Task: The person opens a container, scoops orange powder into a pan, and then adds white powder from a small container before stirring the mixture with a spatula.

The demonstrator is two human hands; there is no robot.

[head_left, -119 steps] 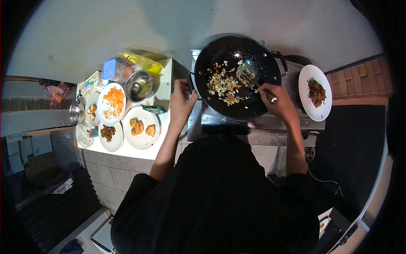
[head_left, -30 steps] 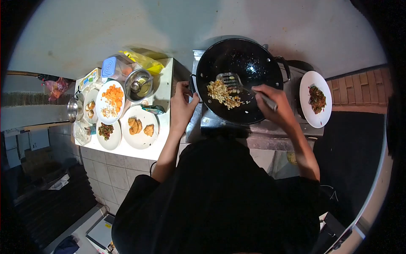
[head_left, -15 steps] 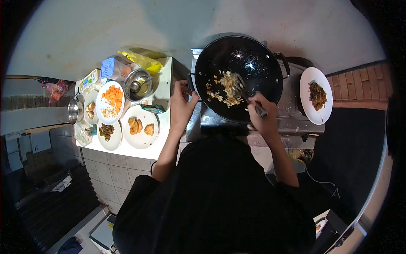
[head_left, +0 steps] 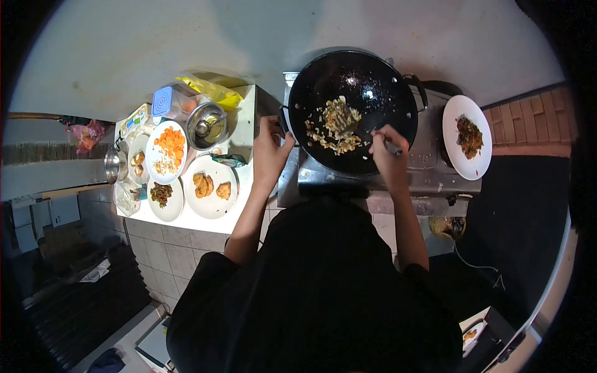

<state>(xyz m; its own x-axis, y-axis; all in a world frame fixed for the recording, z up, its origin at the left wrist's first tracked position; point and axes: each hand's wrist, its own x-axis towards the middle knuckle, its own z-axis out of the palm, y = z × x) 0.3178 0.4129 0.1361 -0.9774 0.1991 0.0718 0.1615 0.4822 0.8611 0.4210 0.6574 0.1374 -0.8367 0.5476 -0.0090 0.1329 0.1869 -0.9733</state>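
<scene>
Head view: one wok (head_left: pixel 373 81), one spatula (head_left: pixel 348 123), two hands.

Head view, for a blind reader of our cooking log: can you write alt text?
Seen from above, a person stirs chopped food in a black wok on a stove, right hand holding a spatula, left hand gripping the wok's handle. Plates of carrots and fried pieces sit on a counter to the left; another plate of food lies right.

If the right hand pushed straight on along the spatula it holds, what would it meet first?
Most likely the chopped food in the wok, since the right hand points the spatula up-left into that pile; depth is unclear.
</scene>
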